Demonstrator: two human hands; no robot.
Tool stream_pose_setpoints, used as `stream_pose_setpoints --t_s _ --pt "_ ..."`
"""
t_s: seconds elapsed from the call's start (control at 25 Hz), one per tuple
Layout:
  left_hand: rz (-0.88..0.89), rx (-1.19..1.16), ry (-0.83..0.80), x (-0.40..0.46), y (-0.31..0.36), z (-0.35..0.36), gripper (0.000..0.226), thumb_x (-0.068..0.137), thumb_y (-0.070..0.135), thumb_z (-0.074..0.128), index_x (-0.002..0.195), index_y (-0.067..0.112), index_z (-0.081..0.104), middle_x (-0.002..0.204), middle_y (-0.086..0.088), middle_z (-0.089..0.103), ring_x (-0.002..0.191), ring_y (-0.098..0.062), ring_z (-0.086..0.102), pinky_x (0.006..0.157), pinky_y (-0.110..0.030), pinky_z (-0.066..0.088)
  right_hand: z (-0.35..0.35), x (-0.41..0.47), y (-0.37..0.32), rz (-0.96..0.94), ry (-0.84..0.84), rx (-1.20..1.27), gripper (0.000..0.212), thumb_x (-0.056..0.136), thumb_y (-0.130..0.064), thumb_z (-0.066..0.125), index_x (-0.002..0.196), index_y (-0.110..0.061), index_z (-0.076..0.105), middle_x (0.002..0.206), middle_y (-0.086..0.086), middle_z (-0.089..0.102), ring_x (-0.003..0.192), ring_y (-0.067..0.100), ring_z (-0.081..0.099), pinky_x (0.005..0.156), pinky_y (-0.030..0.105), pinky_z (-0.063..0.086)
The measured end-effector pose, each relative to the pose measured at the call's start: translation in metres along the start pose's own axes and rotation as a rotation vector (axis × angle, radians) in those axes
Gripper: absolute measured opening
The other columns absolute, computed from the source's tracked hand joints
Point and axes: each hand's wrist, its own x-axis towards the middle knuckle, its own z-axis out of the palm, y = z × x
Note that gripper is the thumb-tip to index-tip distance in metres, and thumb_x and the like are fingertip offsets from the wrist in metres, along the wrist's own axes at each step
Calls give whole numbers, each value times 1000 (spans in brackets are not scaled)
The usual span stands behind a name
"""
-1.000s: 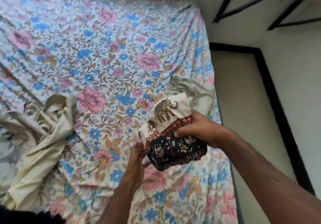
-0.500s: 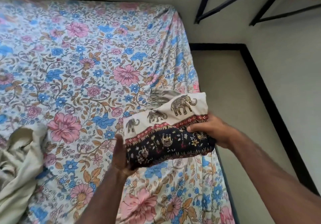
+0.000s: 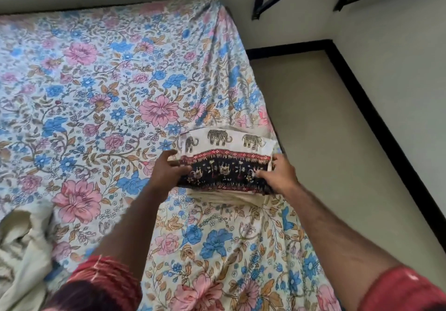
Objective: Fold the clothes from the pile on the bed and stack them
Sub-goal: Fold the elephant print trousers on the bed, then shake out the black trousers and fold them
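Two hands: the left hand [image 3: 166, 170] and right hand [image 3: 277, 174] held the folded cloth [image 3: 225, 163] by its short ends, one at each side.
Long axis: the cloth ran left to right, straight across between the two hands, elephants at the far edge and the dark band nearest the person.
Nearer hand: neither, as far as I could judge; each was at its own end.
Left fingers: curled round the left end, thumb on top.
Right fingers: bent onto the dark band, gripping the right end.
Cloth's place: at the right edge of the bed [image 3: 96, 93], on or just above a pale folded stack [image 3: 226, 196]; contact seemed likely but was hard to see.
Pile: cream clothes [image 3: 21, 250] lay well apart, to the left.
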Motion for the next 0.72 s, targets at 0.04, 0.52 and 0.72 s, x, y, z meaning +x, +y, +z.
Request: stream_pose_setpoints --t_s 0.04,0.52,0.72 --pt "13 38 54 0 -11 3 62 81 -6 77 134 12 51 126 -21 64 101 -35 70 80 -48 63 7 -1 5 -16 65 -51 67 85 -16 84 141 -16 47 128 8 65 98 22 66 88 46 60" --pt "201 287 353 -79 -62 24 29 88 23 80 106 18 57 102 -2 62 90 -13 61 75 -25 54 84 -58 23 -386 263 -324 24 88 -17 69 105 -26 54 103 -8 54 97 13 54 94 41 39" --pt "142 293 350 -123 -99 -10 16 90 23 78 90 16 63 81 0 66 72 -11 62 65 -25 53 137 -106 30 -398 23 -370 11 92 -18 64 92 -25 57 92 -8 61 89 15 57 95 44 40"
